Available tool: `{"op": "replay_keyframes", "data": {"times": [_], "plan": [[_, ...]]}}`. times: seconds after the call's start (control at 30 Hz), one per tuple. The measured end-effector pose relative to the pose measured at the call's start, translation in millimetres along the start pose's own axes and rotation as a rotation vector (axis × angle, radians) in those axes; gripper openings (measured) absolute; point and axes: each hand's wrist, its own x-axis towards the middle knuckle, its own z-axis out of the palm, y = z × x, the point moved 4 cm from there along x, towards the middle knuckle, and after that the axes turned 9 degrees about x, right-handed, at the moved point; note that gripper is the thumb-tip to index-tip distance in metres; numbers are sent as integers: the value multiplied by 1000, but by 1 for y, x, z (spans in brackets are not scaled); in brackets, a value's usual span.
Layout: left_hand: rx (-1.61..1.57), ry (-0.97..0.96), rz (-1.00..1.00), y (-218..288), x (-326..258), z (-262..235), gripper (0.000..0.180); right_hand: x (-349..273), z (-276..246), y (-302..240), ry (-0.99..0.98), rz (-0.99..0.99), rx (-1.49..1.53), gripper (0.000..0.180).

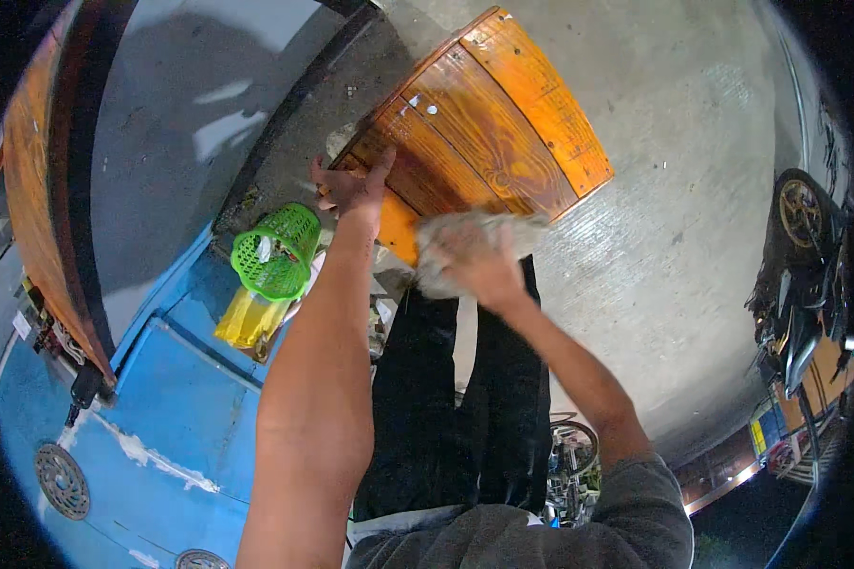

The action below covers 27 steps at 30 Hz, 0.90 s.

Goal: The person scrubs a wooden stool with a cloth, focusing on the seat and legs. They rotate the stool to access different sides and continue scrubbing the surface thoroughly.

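Observation:
A glossy orange-brown wooden plank top (pixel 498 142) is in front of me, its boards showing dark grain and a few white specks. My left hand (pixel 353 192) grips its left edge, thumb on the upper face and fingers over the side. A greyish-white rag (pixel 436 248) lies bunched across the near end of the boards. On that rag is my right hand (pixel 489 273), smeared by motion, with its fingers pressed into the cloth. What supports the wood from below is hidden.
Left of my forearm, a green perforated plastic basket (pixel 277 251) lies tilted beside a yellow packet (pixel 250 318). A blue panelled surface (pixel 185 379) fills the lower left. Grey concrete floor (pixel 674 180) spreads to the right, with a parked motorcycle (pixel 799 303) at the far right.

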Motion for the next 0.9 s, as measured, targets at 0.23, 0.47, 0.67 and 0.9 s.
{"op": "replay_keyframes", "data": {"times": [0.23,0.47,0.67,0.9], "plan": [[63,12,-26,1,0,0,129,47,-108,161,666,705,-97,57],[79,-13,-61,2,3,-1,128,88,-58,29,473,726,-75,58],[62,-15,-97,4,0,0,126,35,10,-64,100,-174,25,57],[120,-71,-2,-12,15,5,134,16,-73,112,361,407,-189,60]]}}
